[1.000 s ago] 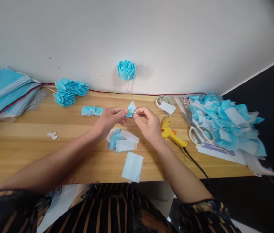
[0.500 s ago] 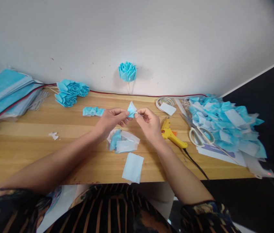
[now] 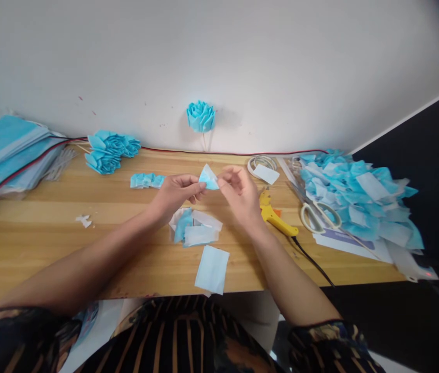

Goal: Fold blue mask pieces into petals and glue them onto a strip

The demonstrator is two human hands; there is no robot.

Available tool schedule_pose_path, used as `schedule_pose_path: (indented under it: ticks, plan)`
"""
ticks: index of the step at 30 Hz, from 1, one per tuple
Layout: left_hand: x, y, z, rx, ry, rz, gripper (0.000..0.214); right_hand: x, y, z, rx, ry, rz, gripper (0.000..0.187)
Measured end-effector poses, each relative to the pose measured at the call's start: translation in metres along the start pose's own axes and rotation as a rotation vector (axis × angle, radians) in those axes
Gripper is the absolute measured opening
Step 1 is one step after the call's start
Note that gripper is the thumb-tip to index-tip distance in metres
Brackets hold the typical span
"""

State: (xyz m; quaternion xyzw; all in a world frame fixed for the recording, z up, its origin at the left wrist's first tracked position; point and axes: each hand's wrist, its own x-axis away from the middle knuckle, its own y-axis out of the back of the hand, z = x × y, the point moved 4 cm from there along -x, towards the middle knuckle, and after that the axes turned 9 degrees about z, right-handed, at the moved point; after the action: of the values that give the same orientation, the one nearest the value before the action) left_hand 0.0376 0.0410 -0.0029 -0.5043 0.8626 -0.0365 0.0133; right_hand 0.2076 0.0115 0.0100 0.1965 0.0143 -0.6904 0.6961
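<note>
If the left hand [image 3: 175, 196] pinching the folded cloth [image 3: 207, 177] slackens, it could spring open; I can't tell whether the right hand [image 3: 240, 196] grips its corner.

A craft workspace: yellow plastic glue gun [image 3: 277, 220] on a wood-grain counter [image 3: 48, 207], white-handled metal scissors [image 3: 314, 203] right of the gun.

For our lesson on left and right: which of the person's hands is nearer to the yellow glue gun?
Right. The right hand is close beside the glue gun, to its left; the left hand is farther left, beyond the folded piece.
</note>
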Motion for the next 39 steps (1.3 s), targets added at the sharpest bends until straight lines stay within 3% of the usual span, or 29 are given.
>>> schedule_pose_path:
  ticks: [3,6,9,11,15,20,24,27,30,33,39]
  plan:
    - [0.0,0.001,0.0,0.001,-0.023,0.008,0.027,0.009,0.033,0.021,0.157,0.073,-0.081,0.033]
    - [0.001,0.002,-0.001,-0.019,-0.025,0.011,0.027,0.031,0.077,0.034,0.468,0.082,-0.099,0.038]
    - [0.002,0.002,-0.003,-0.058,-0.024,0.001,0.026,0.06,0.115,0.023,0.801,-0.041,0.023,0.046]
    - [0.003,0.002,-0.002,-0.072,-0.021,0.0,0.025,0.077,0.129,0.009,0.971,-0.122,0.148,0.05]
    - [0.003,0.002,-0.002,-0.103,-0.035,0.009,0.023,0.095,0.124,-0.017,1.125,-0.148,0.366,0.06]
    - [0.004,-0.001,-0.006,-0.122,-0.045,0.037,0.024,0.086,0.106,-0.03,1.239,-0.112,0.326,0.058]
    - [0.006,-0.004,-0.011,-0.124,-0.068,0.058,0.025,0.081,0.12,-0.023,1.032,-0.175,0.227,0.056]
    - [0.007,-0.006,-0.014,-0.142,-0.066,0.07,0.024,0.086,0.138,-0.003,0.53,-0.245,0.033,0.041]
    - [0.009,-0.008,-0.015,-0.178,-0.06,0.078,0.024,0.094,0.136,0.018,-0.001,-0.218,-0.03,0.028]
    - [0.01,-0.01,-0.014,-0.223,-0.072,0.116,0.024,0.097,0.117,0.032,-0.199,-0.199,0.042,0.033]
    - [0.014,-0.013,-0.015,-0.357,-0.154,0.187,0.022,0.092,0.087,0.033,-0.189,-0.219,0.277,0.055]
